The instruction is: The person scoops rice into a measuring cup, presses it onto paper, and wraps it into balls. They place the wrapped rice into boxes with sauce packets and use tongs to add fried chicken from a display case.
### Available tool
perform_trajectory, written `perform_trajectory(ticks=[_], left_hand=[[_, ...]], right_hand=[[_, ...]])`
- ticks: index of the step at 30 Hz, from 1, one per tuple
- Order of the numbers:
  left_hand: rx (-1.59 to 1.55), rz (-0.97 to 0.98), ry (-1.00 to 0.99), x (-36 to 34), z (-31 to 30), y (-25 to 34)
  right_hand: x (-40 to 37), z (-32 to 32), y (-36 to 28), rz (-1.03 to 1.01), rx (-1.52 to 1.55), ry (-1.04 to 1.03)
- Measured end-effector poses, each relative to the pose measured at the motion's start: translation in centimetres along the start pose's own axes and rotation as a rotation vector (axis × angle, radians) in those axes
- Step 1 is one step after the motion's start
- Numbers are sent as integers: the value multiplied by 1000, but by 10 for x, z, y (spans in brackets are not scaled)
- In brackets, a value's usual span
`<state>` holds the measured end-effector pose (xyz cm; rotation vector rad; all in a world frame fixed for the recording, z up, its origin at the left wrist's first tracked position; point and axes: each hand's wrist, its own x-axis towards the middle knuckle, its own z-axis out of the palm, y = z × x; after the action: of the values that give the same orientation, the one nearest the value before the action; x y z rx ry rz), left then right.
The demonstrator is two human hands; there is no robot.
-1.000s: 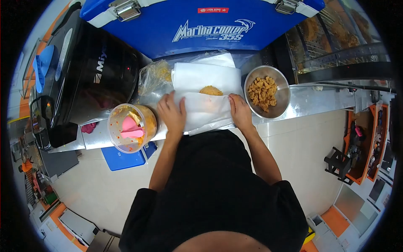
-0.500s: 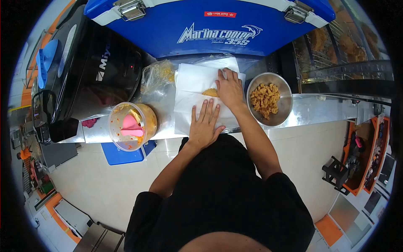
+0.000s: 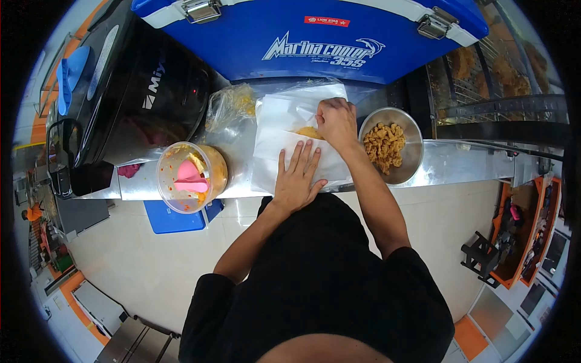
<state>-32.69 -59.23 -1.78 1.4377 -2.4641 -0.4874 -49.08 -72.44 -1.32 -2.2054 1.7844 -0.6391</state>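
Note:
White paper sheets lie stacked on the metal counter, the top one folded partly over a golden-brown food piece. My left hand rests flat on the near part of the paper, fingers spread, just below the food. At the food's right side, my right hand has its fingers curled together at the paper; what they pinch is hidden. Just right of the paper stands a steel bowl of fried pieces. A clear tub with a pink scoop is on the left.
A blue cooler stands behind the paper. On the left are a black rice cooker and a plastic bag with yellow contents. A glass display case with fried food is at the right. The counter's edge runs before me.
My right hand's fingers have curled in from lying stretched over the paper. My left hand stays flat on it. The whole view has shifted slightly.

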Motion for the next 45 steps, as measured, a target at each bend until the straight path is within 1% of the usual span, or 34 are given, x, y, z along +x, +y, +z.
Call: perform_trajectory(ticks=[2, 3, 5, 6, 8, 9, 11, 12, 14, 15, 17, 18, 20, 21, 23, 24, 26, 27, 29, 30, 32, 33, 35, 36, 38, 39, 41, 45], left_hand=[[-3, 2, 1, 2, -1, -1], [-1, 5, 0, 1, -1, -1], [-1, 9, 1, 2, -1, -2], [-18, 3, 5, 1, -1, -3], [-36, -7, 11, 1, -1, -4], [-15, -8, 2, 1, 0, -4], [4, -7, -4, 2, 1, -4], [6, -7, -4, 3, 1, -4], [6, -13, -5, 2, 2, -5], [11, -9, 0, 2, 3, -5], [14, -4, 6, 2, 4, -5], [16, -1, 8, 3, 4, -5], [17, 3, 8, 4, 4, -6], [17, 1, 12, 4, 4, -5], [16, 5, 17, 5, 4, -5], [20, 1, 3, 6, 5, -6], [25, -5, -9, 6, 6, -8], [15, 9, 8, 5, 7, -8], [7, 21, 30, 7, 5, -9], [9, 29, 44, 8, 5, -9], [11, 39, 59, 8, 5, -10], [18, 38, 37, 8, 5, -11], [27, 39, 18, 8, 6, -12], [11, 38, 52, 8, 7, -12], [-9, 40, 87, 8, 6, -11], [-8, 64, 72, 10, 6, -12], [-9, 90, 52, 8, 7, -12], [27, 95, 33, 12, 6, -11]], right_hand=[[9, -18, -7, 76, -50, -283], [12, -21, -8, 78, -51, -285], [20, -26, -4, 160, 144, -401], [21, -29, -1, 159, 142, -403], [22, -33, 4, 52, 189, -523], [21, -34, 3, 51, 187, -525], [17, -36, 2, -199, 8, -491], [17, -37, 1, -202, 5, -491], [13, -36, -1, -368, -87, -484], [11, -37, -2, -369, -90, -487], [10, -44, -8, -260, -89, -505], [9, -47, -12, -263, -91, -503], [2, -51, -20, -305, -165, -496], [-1, -51, -22, -303, -167, -496], [-8, -47, -23, -393, -111, -523], [-11, -45, -22, -393, -114, -521], [-17, -40, -19, -438, -21, -398], [-22, -38, -18, -440, -22, -399], [-29, -38, -20, -193, 95, -335], [-30, -40, -19, -195, 94, -336], [-31, -45, -19, -122, 54, -452], [-32, -45, -16, -121, 53, -451], [-32, -46, -10, -205, 85, -454], [-31, -45, -8, -203, 84, -453], [-21, -49, -6, -146, -44, -487], [-16, -50, -7, -145, -46, -485], [-7, -54, -12, -135, -204, -509], [3, -49, 12, -200, -235, -505]])
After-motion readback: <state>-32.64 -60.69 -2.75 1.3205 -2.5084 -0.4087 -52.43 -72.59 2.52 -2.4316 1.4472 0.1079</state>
